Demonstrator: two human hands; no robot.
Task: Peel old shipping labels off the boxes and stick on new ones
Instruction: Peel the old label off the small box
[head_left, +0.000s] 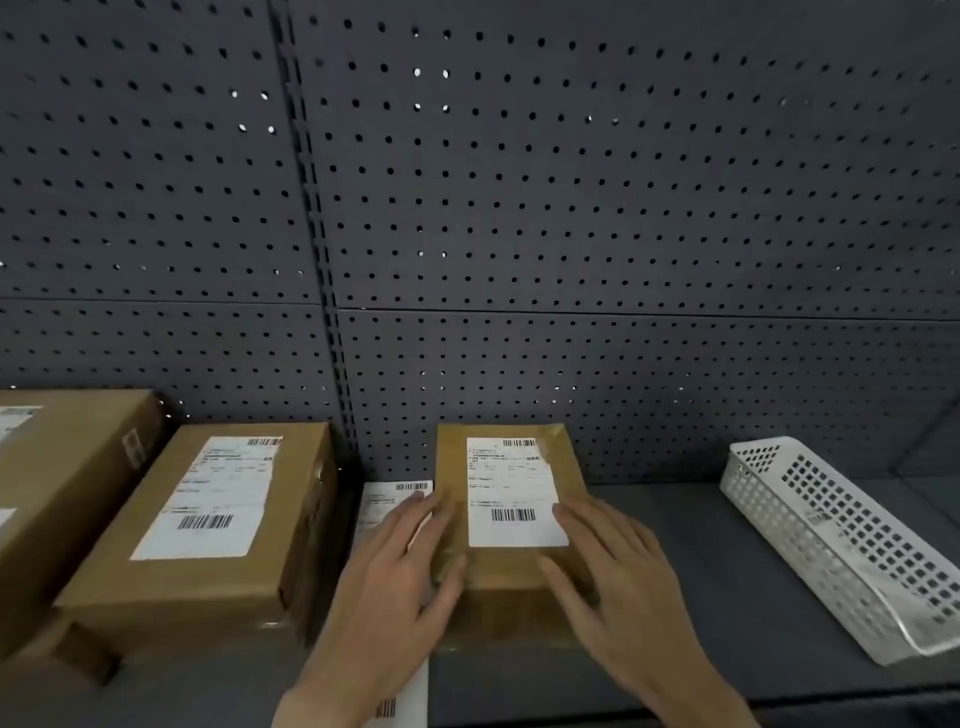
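Grey pegboard (571, 208) backs a shelf (727, 597). Centre: small box (511, 582), both hands spread flat, left hand (395, 582) and right hand (618, 577) flanking its label (511, 493). Thin paper, probably tear-prone; lift the far-right corner, seemingly curled.

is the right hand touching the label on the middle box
Touching. In the head view the right hand lies flat on the middle box, its fingertip meeting the label's right edge.

A white perforated basket (841, 540) lies on the grey shelf (727, 597) before a dark pegboard (571, 208).
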